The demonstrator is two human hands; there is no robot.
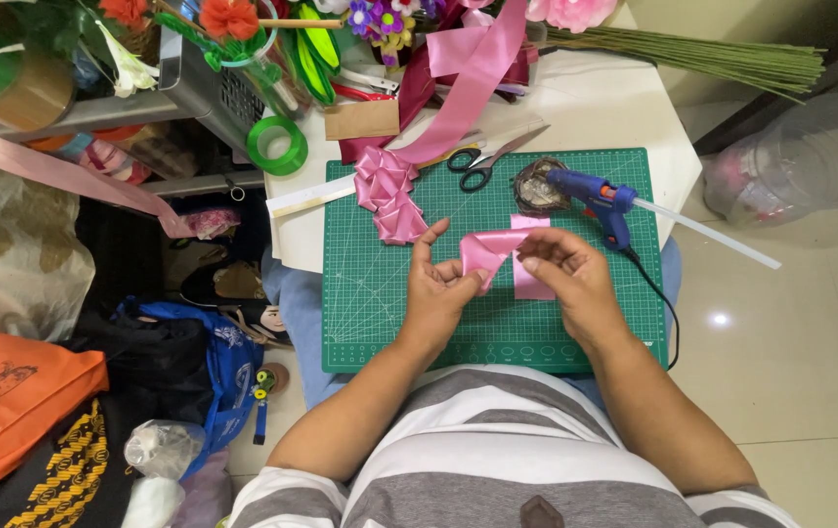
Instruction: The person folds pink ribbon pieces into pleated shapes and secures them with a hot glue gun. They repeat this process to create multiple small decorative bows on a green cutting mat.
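left hand [441, 284] grip pinching pink ribbon strip [490, 250] | right hand [563, 269] grip pinching same | long axis left-right

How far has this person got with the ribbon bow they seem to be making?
Part done: several folded pink loops already lie joined on the green cutting mat. In hand: the left hand and right hand fold another pink ribbon piece. Left: that piece isn't attached yet; the glue gun lies idle beside it.

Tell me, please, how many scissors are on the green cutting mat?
1. The black-handled scissors lie at the far edge of the green cutting mat, between the pink ribbon bow and the blue glue gun. Others may be hidden in the clutter beyond.
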